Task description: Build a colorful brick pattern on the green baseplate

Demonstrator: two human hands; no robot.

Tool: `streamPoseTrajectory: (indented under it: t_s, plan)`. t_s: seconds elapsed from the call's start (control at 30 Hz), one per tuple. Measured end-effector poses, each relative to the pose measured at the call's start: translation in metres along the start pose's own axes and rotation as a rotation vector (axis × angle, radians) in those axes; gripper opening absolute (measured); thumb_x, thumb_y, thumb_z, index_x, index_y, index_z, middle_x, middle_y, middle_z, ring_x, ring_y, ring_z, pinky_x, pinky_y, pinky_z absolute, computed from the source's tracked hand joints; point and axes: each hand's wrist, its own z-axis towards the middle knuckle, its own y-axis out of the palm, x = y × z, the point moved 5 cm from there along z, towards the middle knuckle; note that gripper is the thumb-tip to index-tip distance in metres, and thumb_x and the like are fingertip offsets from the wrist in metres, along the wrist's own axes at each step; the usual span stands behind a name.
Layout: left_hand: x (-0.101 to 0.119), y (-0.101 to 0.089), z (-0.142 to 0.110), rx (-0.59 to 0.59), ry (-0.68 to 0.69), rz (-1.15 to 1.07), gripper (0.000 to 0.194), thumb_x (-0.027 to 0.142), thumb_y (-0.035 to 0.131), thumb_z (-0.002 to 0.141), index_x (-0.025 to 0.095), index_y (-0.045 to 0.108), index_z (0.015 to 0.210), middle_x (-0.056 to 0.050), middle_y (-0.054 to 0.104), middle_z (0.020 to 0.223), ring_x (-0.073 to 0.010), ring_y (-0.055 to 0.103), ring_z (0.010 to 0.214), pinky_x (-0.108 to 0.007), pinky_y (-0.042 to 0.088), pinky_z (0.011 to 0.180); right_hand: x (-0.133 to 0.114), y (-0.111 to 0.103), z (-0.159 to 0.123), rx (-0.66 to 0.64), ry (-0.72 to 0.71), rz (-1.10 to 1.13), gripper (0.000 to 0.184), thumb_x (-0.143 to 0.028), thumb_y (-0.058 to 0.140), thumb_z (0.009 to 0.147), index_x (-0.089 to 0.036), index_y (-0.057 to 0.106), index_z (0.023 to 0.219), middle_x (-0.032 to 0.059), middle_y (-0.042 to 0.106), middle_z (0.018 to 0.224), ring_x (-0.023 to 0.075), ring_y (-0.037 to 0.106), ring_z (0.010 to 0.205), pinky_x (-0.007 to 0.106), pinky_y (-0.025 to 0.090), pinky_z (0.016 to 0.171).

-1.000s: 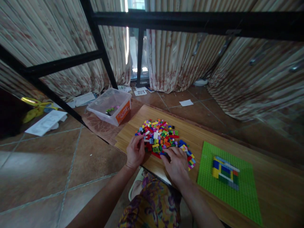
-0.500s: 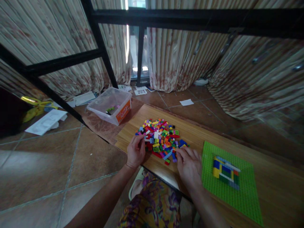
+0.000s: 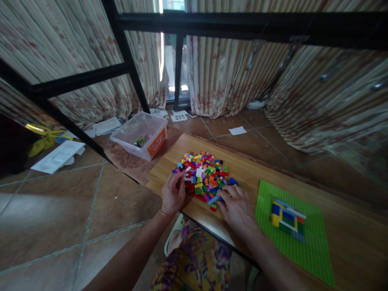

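Note:
A heap of small toy building bricks [image 3: 206,171] in many colours lies on the wooden bench in front of me. At its left edge is my left hand [image 3: 173,195], thumb and fingers pinched together; what they hold, if anything, is too small to make out. My right hand [image 3: 239,207] reaches into the heap's right side, palm down, thumb and index finger apart around blue bricks. To the right lies a green baseplate [image 3: 315,258], bearing a flat rectangular build [image 3: 287,220] of blue, yellow, green, white and grey bricks.
Beyond the wooden bench [image 3: 184,143] at left stands a clear plastic box [image 3: 130,143] with a few bricks inside. A black metal frame [image 3: 212,22] crosses the view before striped curtains [image 3: 224,76]. Papers [image 3: 238,130] and a white tray [image 3: 59,157] lie on the tiled floor.
My right hand has shifted slightly left into the heap, its thumb and index finger spreading around blue bricks. The left hand stays in place.

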Motion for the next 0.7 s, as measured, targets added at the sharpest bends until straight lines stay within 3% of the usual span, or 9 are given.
streamPoseTrajectory:
  t_s: [0.4,0.7]
  plan:
    - [-0.0025,0.0008,-0.0010,-0.004,0.009,-0.014,0.018,0.022,0.052,0.092,0.021,0.064,0.104,-0.007,0.067,0.099,-0.0169,0.064,0.093,-0.029,0.052,0.083,0.0011,0.0066,0.0023,-0.039,-0.090,0.019,0.008,-0.022,0.061,0.086,-0.024,0.068,0.089,0.0050,0.063,0.102,0.0238,0.051,0.098,0.039,0.040,0.088]
    - [0.0021,-0.0017,-0.0002,0.027,0.002,-0.025,0.019,0.024,0.051,0.093,0.021,0.065,0.104,-0.006,0.067,0.096,-0.0161,0.064,0.090,-0.028,0.052,0.081,0.0100,0.0041,-0.0010,0.048,-0.053,0.118,0.013,-0.025,0.052,0.092,-0.022,0.064,0.090,0.0058,0.066,0.102,0.0237,0.054,0.097,0.038,0.041,0.084]
